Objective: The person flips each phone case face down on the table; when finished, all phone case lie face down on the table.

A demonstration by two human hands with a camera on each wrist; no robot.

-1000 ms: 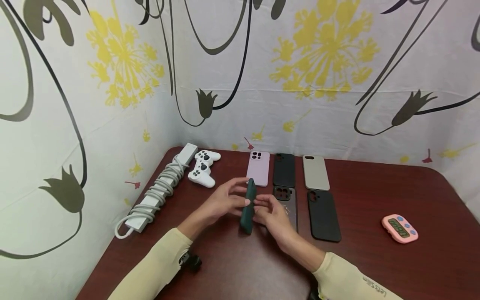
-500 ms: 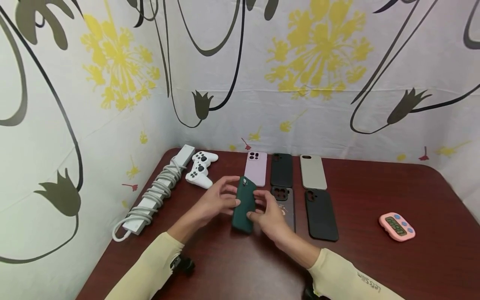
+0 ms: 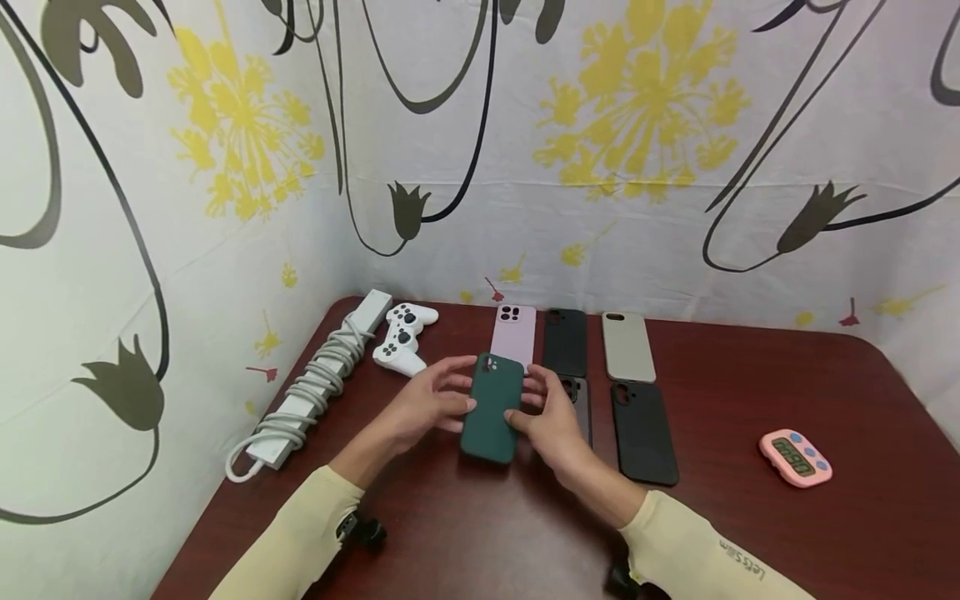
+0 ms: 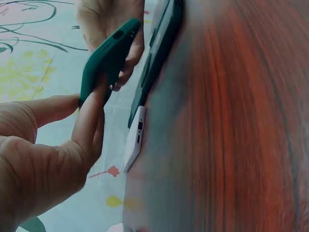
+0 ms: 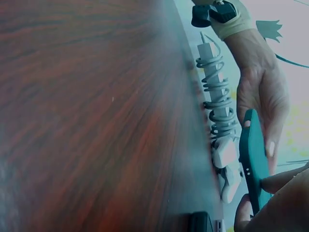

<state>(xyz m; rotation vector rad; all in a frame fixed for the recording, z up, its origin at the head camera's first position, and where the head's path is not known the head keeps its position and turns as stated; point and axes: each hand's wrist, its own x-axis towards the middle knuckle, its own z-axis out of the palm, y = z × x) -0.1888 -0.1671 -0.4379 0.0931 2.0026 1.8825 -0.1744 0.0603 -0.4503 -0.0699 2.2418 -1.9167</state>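
A dark green phone case (image 3: 492, 408) is held up over the table, its back and camera cutout facing the head camera. My left hand (image 3: 422, 407) pinches its left edge between thumb and fingers. At the right edge, my right hand (image 3: 557, 423) grips it, with the thumb over the back and the fingers behind. The left wrist view shows the port cutout in the lower end of the green case (image 4: 113, 53). Behind the hands lie a lilac phone case (image 3: 514, 332), a black case (image 3: 566, 342) and a grey case (image 3: 582, 405) partly hidden by my right hand.
A beige case (image 3: 628, 346) and another black case (image 3: 645, 433) lie to the right. Farther right is a pink timer (image 3: 797, 458). On the left are a white game controller (image 3: 405, 337) and a power strip (image 3: 318, 379) wrapped in its cord. Patterned cloth hangs behind the table.
The green case has turned from edge-on to showing its back to the head camera. Both hands stay on it, and the right hand has shifted slightly with the turn.
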